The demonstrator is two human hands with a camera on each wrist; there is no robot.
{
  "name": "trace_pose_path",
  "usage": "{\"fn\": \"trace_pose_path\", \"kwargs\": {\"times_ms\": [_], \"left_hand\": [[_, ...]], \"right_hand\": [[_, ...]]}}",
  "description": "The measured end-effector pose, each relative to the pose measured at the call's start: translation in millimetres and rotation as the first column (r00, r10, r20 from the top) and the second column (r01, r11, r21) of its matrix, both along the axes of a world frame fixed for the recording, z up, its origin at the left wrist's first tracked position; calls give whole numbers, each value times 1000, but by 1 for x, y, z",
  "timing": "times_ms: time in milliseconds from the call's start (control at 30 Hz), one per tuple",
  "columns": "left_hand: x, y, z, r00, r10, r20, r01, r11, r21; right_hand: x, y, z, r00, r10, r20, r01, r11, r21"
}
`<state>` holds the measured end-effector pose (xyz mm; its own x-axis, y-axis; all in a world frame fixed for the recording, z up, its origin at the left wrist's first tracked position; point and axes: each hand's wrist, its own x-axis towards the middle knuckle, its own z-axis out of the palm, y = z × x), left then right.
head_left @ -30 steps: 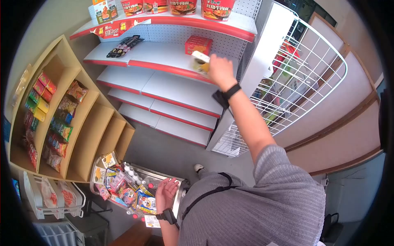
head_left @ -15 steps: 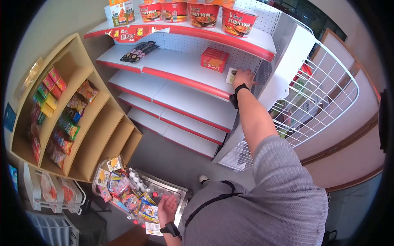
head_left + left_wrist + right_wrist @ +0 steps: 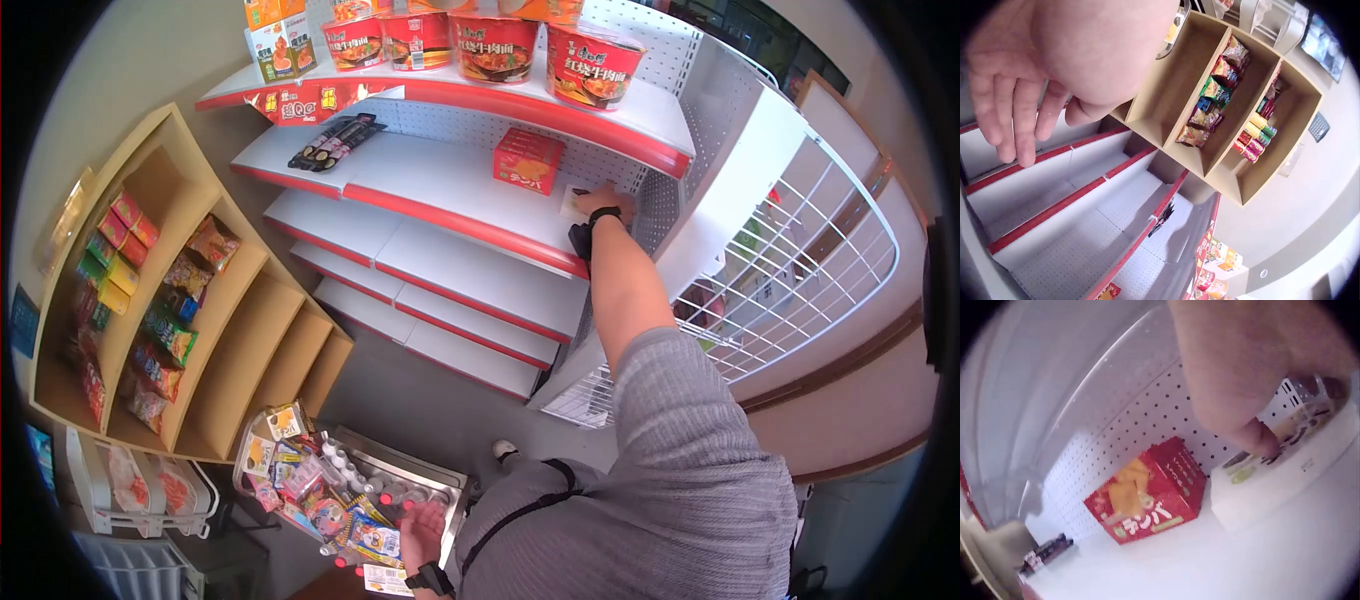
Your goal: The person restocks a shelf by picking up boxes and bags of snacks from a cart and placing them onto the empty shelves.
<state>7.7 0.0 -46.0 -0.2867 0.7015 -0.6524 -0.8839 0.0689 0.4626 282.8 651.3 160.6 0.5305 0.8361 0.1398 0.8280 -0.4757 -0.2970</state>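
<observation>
My right hand (image 3: 608,200) reaches onto the second shelf (image 3: 440,175) and grips a white snack box (image 3: 570,204) at its right end. In the right wrist view, the thumb bends against the printed front of the white box, which has dark pictures on it. A red snack box (image 3: 1147,495) stands just left of it, against the perforated back panel. Low in the head view, my left hand (image 3: 422,532) hovers by the cart's edge, palm up and holding nothing. Its fingers (image 3: 1024,119) hang loosely extended in the left wrist view.
A metal cart (image 3: 455,487) carries packets, bottles and boxes. Above the shelf, noodle tubs (image 3: 595,68) line the top board. Dark packets (image 3: 338,142) lie at the shelf's left. A white wire rack (image 3: 800,260) flanks the right side, and a wooden shelf unit (image 3: 235,350) the left.
My right hand has carried the white box rightward and back, from the shelf's front edge to beside the red box. The left hand stays by the cart. The head view has shifted.
</observation>
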Motion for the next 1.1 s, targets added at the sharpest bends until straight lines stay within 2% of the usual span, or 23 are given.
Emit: {"fn": "trace_pose_path", "kwargs": {"times_ms": [33,67,100,133,167,267,300,367,467,500,567,600,633,667,700,767,800,833,900,933,967,1000,1100], "left_hand": [[1,1,-1,1000,-2,10,2,1000,-4],[1,1,-4,1000,-11,11,11,1000,7],[2,3,-1,1000,-9,7,9,1000,-3],[5,6,4,1000,-12,-7,12,999,-30],[8,9,7,1000,-19,-20,18,998,-53],[11,13,-1,1000,-11,-2,11,998,-54],[12,13,-2,1000,-6,10,7,998,-57],[11,12,-4,1000,-7,16,7,999,-33],[9,12,-12,1000,-15,25,14,1000,7],[7,11,-14,1000,-22,22,21,1000,16],[4,10,-17,999,-14,29,13,1000,24],[4,10,-17,999,-12,36,11,1000,27],[3,10,-17,999,-9,36,8,999,33],[2,11,-17,999,-4,39,3,999,32],[1,10,-16,999,0,40,-1,1000,26],[0,8,-16,999,1,38,-2,1000,31],[-1,7,-16,999,-2,39,1,999,32],[-2,4,-17,999,-8,38,7,1000,27],[-3,2,-19,1000,-6,26,6,1000,25],[-5,0,-21,1000,-8,27,7,1000,25],[-7,-2,-23,1000,-16,17,16,1000,26],[-7,-3,-24,1000,-24,9,24,999,28],[-5,1,-8,999,30,44,-27,998,-48]], "right_hand": [[21,50,-33,1000,6,-4,-6,1000,0],[44,95,-71,948,246,-204,-257,966,-27],[72,142,-106,802,445,-399,-488,873,-7],[64,115,-70,841,268,-470,-390,902,-184],[53,85,-50,841,261,-474,-387,902,-190],[7,-2,36,952,259,-163,-300,892,-339],[7,3,28,952,259,-162,-301,890,-343],[7,17,11,932,-83,-353,-17,962,-271],[0,7,19,944,-96,-316,26,975,-221],[5,27,0,944,-95,-315,25,975,-219],[27,95,-55,978,208,20,-197,950,-243],[35,99,-48,978,210,22,-198,950,-239],[40,99,-38,910,399,-109,-406,810,-423],[39,101,-29,798,539,-271,-587,591,-553],[33,92,-21,794,544,-271,-591,590,-550],[19,56,-4,855,517,-27,-400,626,-670],[14,37,12,800,596,74,-427,650,-628],[33,72,-29,803,591,70,-423,650,-631],[64,157,-100,949,315,10,-263,809,-526],[60,145,-92,949,314,11,-261,809,-527],[57,135,-82,980,199,29,-178,928,-328],[50,116,-64,996,81,22,-78,991,-112],[7,3,35,993,112,44,-106,987,-120]]}}
